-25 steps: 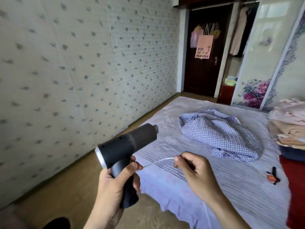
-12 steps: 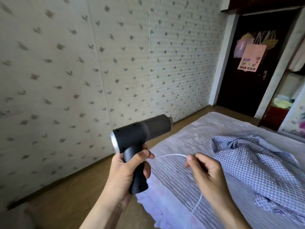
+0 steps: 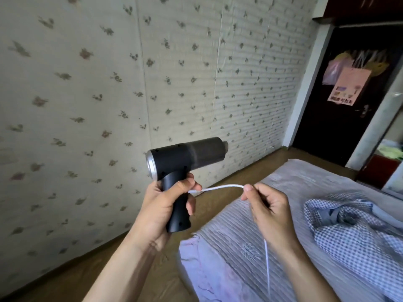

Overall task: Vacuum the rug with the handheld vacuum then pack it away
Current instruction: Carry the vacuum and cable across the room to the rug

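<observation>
While the left hand (image 3: 162, 205) is wrapping fully around the grip of the black handheld vacuum (image 3: 185, 164) — barrel pointing away toward the wall — the right hand (image 3: 267, 211) is pinching a white cord (image 3: 222, 188) running from that grip. Below the pinch, the cord is hanging over the pale rug (image 3: 237, 243), beside a checked cloth (image 3: 357, 232).

Black handheld vacuum (image 3: 185, 156) with a silver end ring; white cable (image 3: 220, 188). At 3 o'clock, a blue-and-white checked garment (image 3: 353, 238) on pale lilac ribbed bedding (image 3: 235, 240). Cream floral-sprigged wallpaper (image 3: 109, 73); brown floor (image 3: 139, 277).
</observation>
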### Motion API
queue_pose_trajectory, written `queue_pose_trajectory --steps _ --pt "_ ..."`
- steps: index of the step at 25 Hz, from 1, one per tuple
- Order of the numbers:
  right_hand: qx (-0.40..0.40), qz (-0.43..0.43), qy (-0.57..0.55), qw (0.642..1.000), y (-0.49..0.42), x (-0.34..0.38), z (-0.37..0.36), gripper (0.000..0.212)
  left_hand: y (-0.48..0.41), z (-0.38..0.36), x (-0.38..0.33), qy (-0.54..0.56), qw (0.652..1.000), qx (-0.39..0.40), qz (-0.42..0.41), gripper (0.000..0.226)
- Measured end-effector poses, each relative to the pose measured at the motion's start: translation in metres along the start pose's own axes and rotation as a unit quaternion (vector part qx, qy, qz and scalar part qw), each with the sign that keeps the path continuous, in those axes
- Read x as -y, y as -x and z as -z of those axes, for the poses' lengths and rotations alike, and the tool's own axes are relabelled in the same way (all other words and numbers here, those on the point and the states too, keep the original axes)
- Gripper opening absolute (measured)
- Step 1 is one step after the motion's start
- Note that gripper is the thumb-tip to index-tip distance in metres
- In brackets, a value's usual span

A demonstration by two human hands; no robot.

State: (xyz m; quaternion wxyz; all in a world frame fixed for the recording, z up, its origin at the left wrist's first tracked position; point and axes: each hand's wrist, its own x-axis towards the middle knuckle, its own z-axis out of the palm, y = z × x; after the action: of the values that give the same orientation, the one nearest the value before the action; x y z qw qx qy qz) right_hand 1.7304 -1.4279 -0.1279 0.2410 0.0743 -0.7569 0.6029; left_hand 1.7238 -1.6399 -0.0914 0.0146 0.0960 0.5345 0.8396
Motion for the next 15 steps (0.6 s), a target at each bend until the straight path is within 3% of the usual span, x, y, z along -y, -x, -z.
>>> queue_pose_trajectory --steps 8,15 --pt "-0.005 0.008 -0.023 1.0 -0.132 -0.042 -0.102 0.032 -0.147 0.08 -0.024 0.005 1.0 0.014 -0.015 0.018" --pt "-0.077 -0.008 -0.027 0.997 -0.289 -0.126 -0.157 0.028 -0.331 0.106 -0.005 -0.057 0.998 0.034 -0.008 0.014"
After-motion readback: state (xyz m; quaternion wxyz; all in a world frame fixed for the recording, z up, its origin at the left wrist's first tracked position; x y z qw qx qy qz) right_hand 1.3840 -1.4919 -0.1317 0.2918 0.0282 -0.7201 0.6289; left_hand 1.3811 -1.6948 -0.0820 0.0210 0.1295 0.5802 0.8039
